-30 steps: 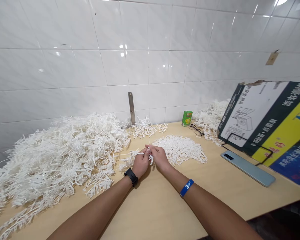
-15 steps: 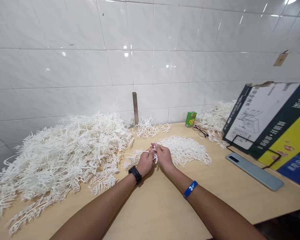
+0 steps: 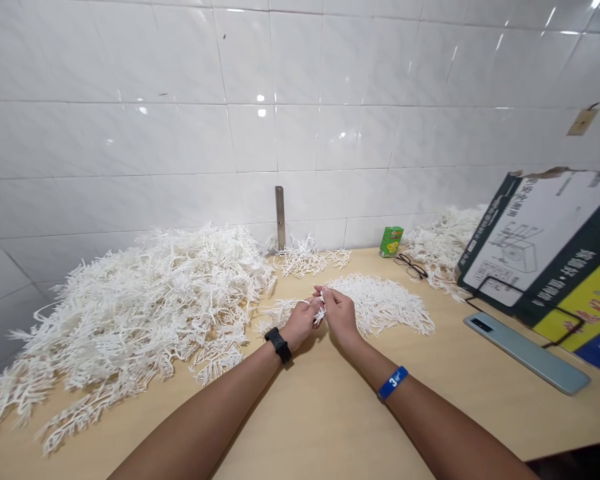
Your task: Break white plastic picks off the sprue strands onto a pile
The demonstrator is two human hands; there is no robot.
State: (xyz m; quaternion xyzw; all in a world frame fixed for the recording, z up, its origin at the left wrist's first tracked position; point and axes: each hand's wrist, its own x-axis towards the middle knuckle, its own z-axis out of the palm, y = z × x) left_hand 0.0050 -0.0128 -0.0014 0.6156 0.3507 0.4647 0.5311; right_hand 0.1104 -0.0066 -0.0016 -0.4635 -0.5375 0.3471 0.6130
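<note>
My left hand point(image 3: 303, 321) and my right hand point(image 3: 341, 312) meet over the wooden table, fingers closed together on a white branched plastic piece point(image 3: 320, 315). Most of that piece is hidden by the fingers. Right behind my right hand lies a flat pile of short white pieces point(image 3: 387, 303). A few thin white branched strands point(image 3: 285, 310) lie beside my left hand. To the left spreads a big tangled heap of white branched plastic pieces point(image 3: 165, 300).
A small clump of white pieces point(image 3: 300, 259) lies by a metal strip point(image 3: 280, 217) at the tiled wall. Rightward are a green box point(image 3: 391, 241), eyeglasses point(image 3: 411, 265), another white heap point(image 3: 443, 240), a phone point(image 3: 527, 353), a black wire frame point(image 3: 577, 327) and a printed carton point(image 3: 540, 247).
The whole view has shifted, so everything appears a little further right. Both hands stay together on the white piece, with little change in their grip.
</note>
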